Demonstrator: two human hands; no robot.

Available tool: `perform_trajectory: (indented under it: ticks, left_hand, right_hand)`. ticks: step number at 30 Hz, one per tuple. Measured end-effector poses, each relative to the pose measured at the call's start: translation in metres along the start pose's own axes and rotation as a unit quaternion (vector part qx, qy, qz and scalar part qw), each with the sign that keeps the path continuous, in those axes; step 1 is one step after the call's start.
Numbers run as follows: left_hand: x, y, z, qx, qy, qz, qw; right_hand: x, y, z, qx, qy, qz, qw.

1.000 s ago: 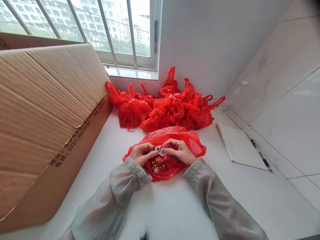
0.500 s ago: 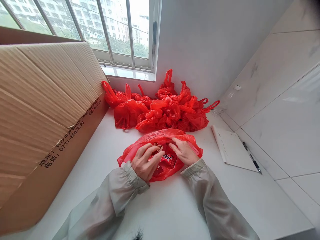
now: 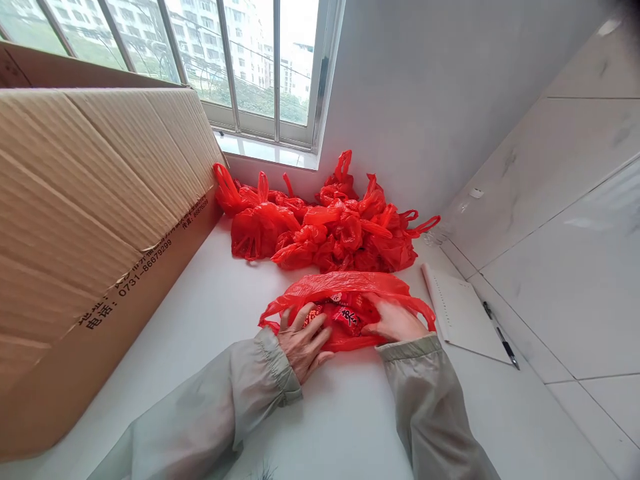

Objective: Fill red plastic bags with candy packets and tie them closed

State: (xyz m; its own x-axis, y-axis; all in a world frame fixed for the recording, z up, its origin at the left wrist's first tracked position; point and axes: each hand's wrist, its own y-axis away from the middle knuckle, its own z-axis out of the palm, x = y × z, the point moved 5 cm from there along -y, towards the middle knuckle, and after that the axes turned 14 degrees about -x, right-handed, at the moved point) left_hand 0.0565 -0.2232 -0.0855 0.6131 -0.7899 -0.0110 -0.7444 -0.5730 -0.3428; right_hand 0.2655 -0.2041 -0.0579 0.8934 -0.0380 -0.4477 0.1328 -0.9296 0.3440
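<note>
A loose red plastic bag [image 3: 350, 287] lies open on the white counter in front of me, with red printed snack packets [image 3: 345, 317] inside it. My left hand [image 3: 304, 340] rests on the bag's near left side, fingers spread flat over the plastic. My right hand [image 3: 395, 321] presses on the bag's right side, fingers partly tucked under the plastic film. Both forearms wear translucent grey sleeves. Behind the bag, a heap of several tied red bags [image 3: 325, 223] sits against the wall under the window.
A large cardboard box [image 3: 95, 220] with printed characters lies on its side along the left. A white notebook [image 3: 460, 313] and a pen [image 3: 500, 337] lie at the right by the tiled wall. The window [image 3: 240, 67] is at the back.
Both hands let go of the packet pinched between them and spread out over the bag. The left hand slid to the near left edge, the right moved onto the bag's right side.
</note>
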Motion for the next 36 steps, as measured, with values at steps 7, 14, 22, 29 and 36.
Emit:
perform_trajectory:
  ticks: [7,14,22,29,36]
  left_hand:
    - [0.016,-0.005,-0.001,0.007,0.01,0.063,0.998]
    - [0.017,-0.005,0.01,0.027,0.009,0.042,0.999]
    - [0.008,-0.006,-0.003,0.073,-0.032,-0.026,0.996]
    - [0.005,-0.005,0.0,0.076,0.0,-0.045,0.996]
    - [0.005,-0.005,-0.001,0.012,0.049,-0.067,0.997]
  right_hand:
    - [-0.017,-0.009,0.004,-0.019,-0.016,-0.116,0.993]
    - [-0.015,-0.01,-0.002,-0.008,-0.05,-0.136,0.989]
    - [-0.015,-0.017,0.002,0.011,0.079,-0.046,0.996]
    - [-0.029,-0.01,-0.011,0.079,-0.063,-0.178,0.979]
    - [-0.029,-0.006,-0.019,0.159,-0.132,-0.187,0.96]
